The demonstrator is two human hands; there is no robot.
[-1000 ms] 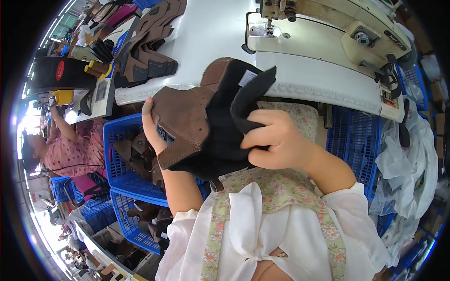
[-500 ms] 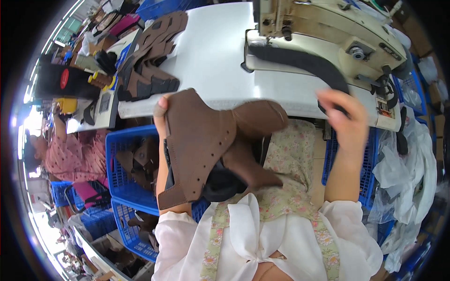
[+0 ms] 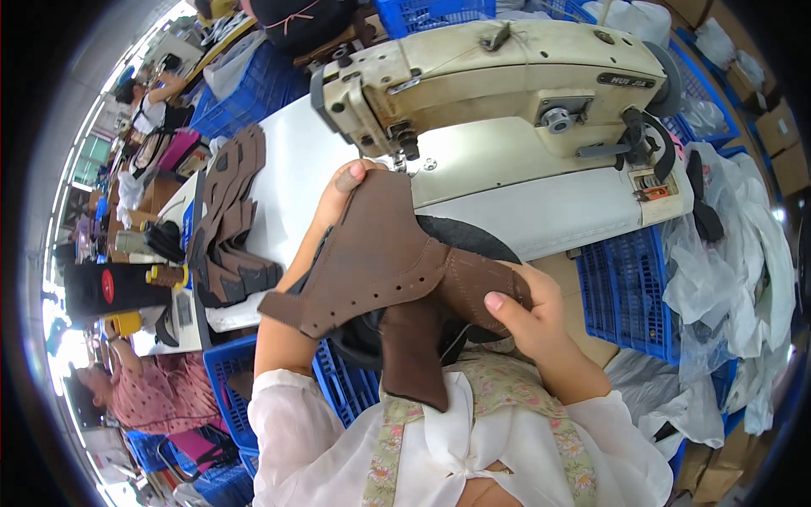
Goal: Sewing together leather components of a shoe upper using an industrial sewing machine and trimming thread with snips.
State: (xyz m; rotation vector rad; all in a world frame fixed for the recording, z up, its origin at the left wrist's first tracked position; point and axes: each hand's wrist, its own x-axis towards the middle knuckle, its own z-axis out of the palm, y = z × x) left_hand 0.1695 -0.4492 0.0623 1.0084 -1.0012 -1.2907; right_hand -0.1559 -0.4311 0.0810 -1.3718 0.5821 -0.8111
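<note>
Two grips on brown upper (image 3: 372, 258) in front of sewing machine (image 3: 477, 84), by left fingers (image 3: 347, 179) at top corner (image 3: 382, 188) and right fingers (image 3: 507, 311) at side panel (image 3: 480, 287), with visible seams (image 3: 456, 269) and punched holes (image 3: 378, 297) apparently complete, lower flap (image 3: 414, 355) loose and remaining work not determinable.

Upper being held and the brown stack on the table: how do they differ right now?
The upper is held up off the table, while the stack rests on it. The upper is a single joined piece with black material behind it; the stack is several pieces overlapping. Both show brown with darker parts.
</note>
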